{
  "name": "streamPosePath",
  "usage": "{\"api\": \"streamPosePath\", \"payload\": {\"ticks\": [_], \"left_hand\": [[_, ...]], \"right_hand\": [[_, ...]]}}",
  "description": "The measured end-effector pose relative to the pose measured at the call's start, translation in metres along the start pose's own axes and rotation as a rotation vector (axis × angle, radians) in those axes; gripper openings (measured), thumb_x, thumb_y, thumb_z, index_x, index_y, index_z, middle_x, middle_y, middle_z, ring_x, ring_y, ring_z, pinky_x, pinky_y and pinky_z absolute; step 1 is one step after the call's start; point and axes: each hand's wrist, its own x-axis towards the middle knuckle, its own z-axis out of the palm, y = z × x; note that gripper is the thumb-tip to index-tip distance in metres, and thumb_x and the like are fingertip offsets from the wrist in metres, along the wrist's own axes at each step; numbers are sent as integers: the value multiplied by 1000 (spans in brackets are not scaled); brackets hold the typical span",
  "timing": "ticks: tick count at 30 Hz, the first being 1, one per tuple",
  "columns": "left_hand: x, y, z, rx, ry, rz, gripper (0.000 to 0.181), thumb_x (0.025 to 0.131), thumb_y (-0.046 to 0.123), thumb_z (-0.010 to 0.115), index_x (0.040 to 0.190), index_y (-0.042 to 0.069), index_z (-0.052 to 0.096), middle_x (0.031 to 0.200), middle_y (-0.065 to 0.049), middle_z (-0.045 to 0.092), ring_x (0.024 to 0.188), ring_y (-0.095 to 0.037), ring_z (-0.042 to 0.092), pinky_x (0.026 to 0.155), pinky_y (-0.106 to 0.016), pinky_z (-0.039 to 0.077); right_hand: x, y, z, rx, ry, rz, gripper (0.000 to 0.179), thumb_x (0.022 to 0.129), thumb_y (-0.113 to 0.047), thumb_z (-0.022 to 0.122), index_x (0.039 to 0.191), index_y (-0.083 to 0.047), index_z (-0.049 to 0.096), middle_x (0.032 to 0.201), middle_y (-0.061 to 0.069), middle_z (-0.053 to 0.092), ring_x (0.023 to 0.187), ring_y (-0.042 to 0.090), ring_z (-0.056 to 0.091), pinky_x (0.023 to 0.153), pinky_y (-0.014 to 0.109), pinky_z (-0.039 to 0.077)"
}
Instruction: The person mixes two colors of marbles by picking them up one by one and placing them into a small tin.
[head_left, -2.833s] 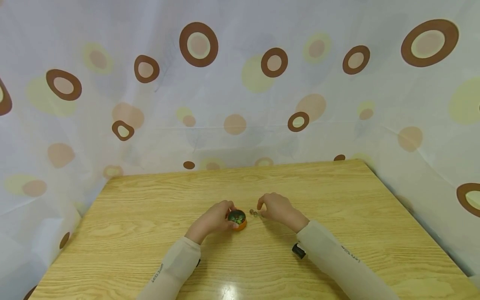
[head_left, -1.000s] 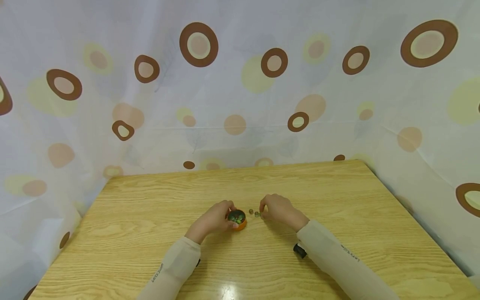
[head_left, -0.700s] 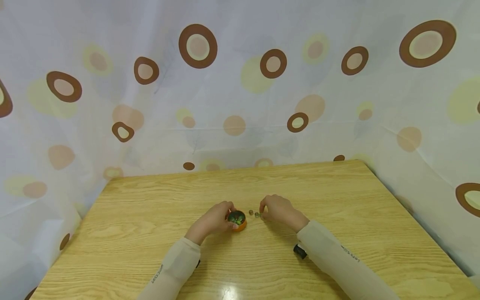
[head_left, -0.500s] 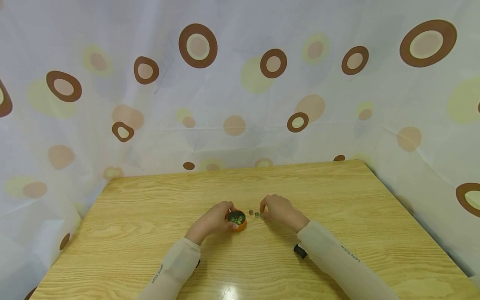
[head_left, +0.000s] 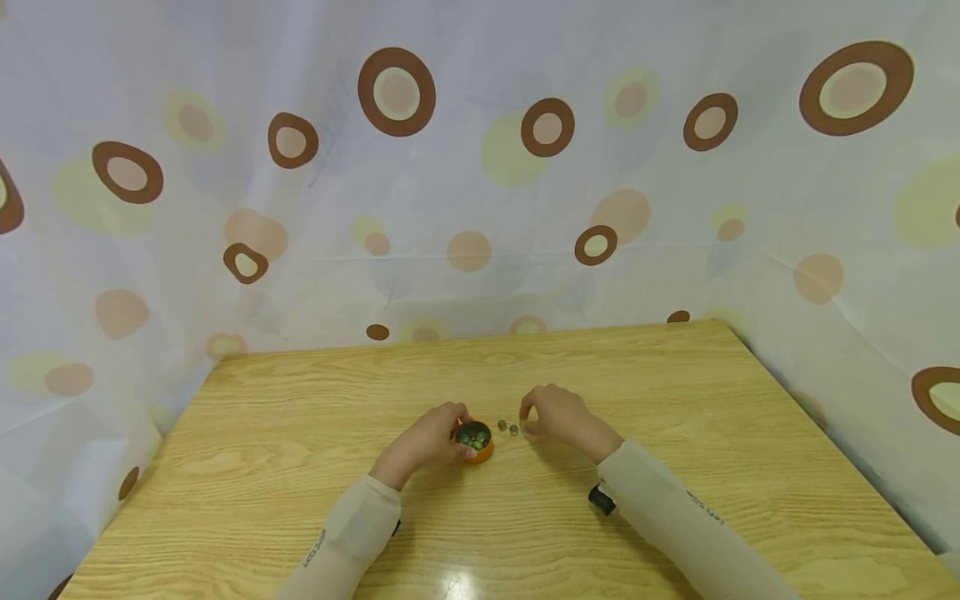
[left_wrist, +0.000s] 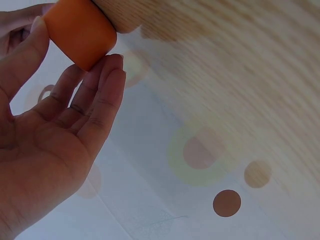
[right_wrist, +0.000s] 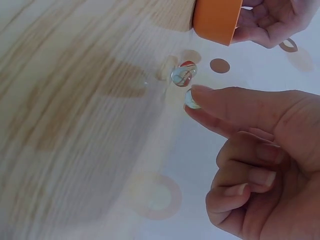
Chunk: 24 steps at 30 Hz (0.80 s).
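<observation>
My left hand [head_left: 431, 435] grips a small round orange bowl [head_left: 483, 453] by its sides, thumb at the near side and fingers at the far side. Dark and green marbles [head_left: 474, 437] show inside it. In the left wrist view the bowl's smooth orange wall [left_wrist: 80, 35] sits between thumb and fingertips. To the bowl's right, my right hand [head_left: 561, 419] pinches a clear glass marble [right_wrist: 191, 100] between thumb and forefinger, its other fingers curled in. Two more marbles [head_left: 502, 425] lie on the table between bowl and right hand; in the right wrist view they overlap, one with red swirls [right_wrist: 188, 65].
A light wood-grain table [head_left: 360, 375] carries everything. Behind it and along both sides hangs a pale curtain [head_left: 315, 208] with brown, yellow and peach spots. A black wrist device [head_left: 601, 502] shows under the right sleeve. Light glares off the table's near part.
My right thumb and forefinger, apart 2.8 s ago, have closed on the rightmost marble, and the hand has just risen slightly. One table marble shifted a little right. The left hand and bowl stay put.
</observation>
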Motion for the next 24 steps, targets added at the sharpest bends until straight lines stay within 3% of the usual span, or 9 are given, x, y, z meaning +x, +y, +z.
{"api": "streamPosePath", "payload": {"ticks": [5,12,16,20,24], "left_hand": [[0,0,0,-1,-1,1,38,84,11,76,114,-4,57,102,-17,60,90,-29,58,79,-43,48],[1,-2,1,-1,0,1,37,84,11,76,112,-3,57,101,-16,59,87,-26,56,78,-42,48],[2,-2,2,0,5,10,36,84,11,76,111,-4,58,100,-15,58,87,-26,55,78,-42,48],[2,-2,1,-3,6,13,35,84,10,76,110,-4,58,99,-15,58,86,-25,55,77,-41,47],[1,-2,1,-7,2,9,36,84,11,76,110,-4,58,98,-14,58,83,-24,54,75,-40,48]], "right_hand": [[2,0,2,-6,17,-15,10,85,-12,74,95,-10,73,107,13,68,74,23,63,56,35,49],[1,-6,0,0,86,-64,15,86,-15,73,99,-8,72,105,14,69,74,24,63,54,34,48],[1,-13,-1,13,120,-86,16,87,-17,73,100,-8,72,87,10,69,58,13,50,48,27,41],[2,-19,-1,31,126,-90,18,88,-18,72,103,-9,72,64,-1,57,50,9,37,44,23,31],[1,-25,0,48,122,-101,18,88,-18,71,103,-9,72,59,-5,51,50,9,36,45,22,28]]}}
